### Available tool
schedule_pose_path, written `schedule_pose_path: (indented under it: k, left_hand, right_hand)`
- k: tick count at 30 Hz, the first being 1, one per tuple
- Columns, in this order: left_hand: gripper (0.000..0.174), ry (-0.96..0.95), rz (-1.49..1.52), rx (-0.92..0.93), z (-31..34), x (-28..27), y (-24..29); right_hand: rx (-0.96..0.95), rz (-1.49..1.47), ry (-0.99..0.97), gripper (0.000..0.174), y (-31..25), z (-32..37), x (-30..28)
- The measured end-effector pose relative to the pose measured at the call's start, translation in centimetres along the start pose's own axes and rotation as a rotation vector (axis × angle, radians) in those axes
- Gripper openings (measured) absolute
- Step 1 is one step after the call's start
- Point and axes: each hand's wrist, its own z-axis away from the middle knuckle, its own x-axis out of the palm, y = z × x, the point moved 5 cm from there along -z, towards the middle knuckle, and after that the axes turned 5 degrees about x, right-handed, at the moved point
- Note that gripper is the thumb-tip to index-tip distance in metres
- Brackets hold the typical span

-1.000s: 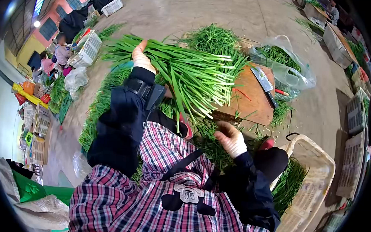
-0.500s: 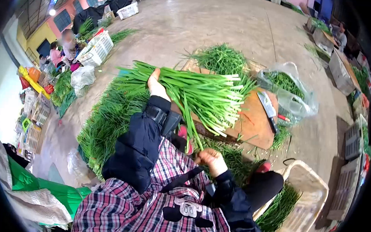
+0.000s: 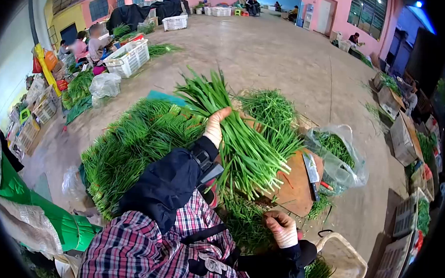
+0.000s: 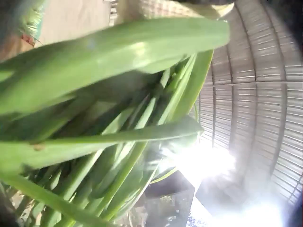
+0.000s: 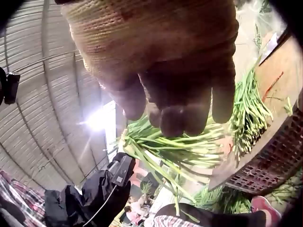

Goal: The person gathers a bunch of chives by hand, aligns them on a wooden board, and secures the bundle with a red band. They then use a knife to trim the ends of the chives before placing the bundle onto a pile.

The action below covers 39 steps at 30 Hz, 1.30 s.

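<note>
My left hand [image 3: 216, 126] grips a large bunch of garlic chives [image 3: 252, 155] around its leafy part, pale stem ends pointing right and toward me. Blades [image 4: 118, 52] fill much of the left wrist view. Lower right, beside my knee, my right hand [image 3: 281, 228] is raised with loosely bent fingers and nothing visible in them. In the right wrist view its fingers [image 5: 222, 99] hang down in front of the bunch. A wooden board [image 3: 292, 195] lies beyond, with a cleaver [image 3: 311, 175] on its right side.
A thick heap of tied chives [image 3: 136, 149] lies on the left. More greens [image 3: 269, 109] are piled behind the board. A clear plastic bag [image 3: 351, 176] of greens stands right of the cleaver. A pale plastic basket [image 3: 347, 256] sits beside my right leg. Several people work farther off.
The right hand pinched a hanging blade half a second ago, then let go and moved right. The left hand has turned the bunch so its stem ends point lower. The head view has tilted up.
</note>
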Motion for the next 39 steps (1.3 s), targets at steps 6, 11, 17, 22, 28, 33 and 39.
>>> schedule_pose_path:
  k: [6, 11, 17, 22, 28, 33, 39]
  left_hand:
    - [0.031, -0.184, -0.17, -0.042, -0.4, -0.2, -2.2]
    - [0.028, -0.355, -0.343, -0.078, 4.0, 1.9, -4.4]
    - [0.036, -0.552, -0.577, 0.048, 7.8, 3.5, -7.2]
    - [0.037, -0.8, -0.498, -0.005, 6.9, 1.5, -11.3]
    - [0.061, -0.636, -0.516, -0.234, 9.4, 1.4, -11.0]
    - [0.068, -0.788, -0.698, -0.219, 9.5, -0.7, -12.0]
    - [0.062, -0.958, -0.656, -0.209, 7.5, -6.0, -16.1]
  right_hand:
    - [-0.061, 0.0, -0.008, 0.031, -2.8, -0.1, -0.8]
    - [-0.235, 0.048, 0.008, 0.028, -8.3, -0.9, -0.5]
    - [-0.646, 0.261, 0.153, 0.018, -19.4, -2.7, 0.9]
    - [-0.492, 0.173, 0.078, 0.027, -24.2, -6.0, 3.0]
    - [-0.237, 0.273, -0.222, 0.03, -23.4, -8.4, 6.6]
    - [-0.114, 0.331, -0.188, 0.034, -21.6, -8.4, 6.2]
    - [-0.039, 0.355, -0.095, 0.032, -15.8, -11.2, 4.8]
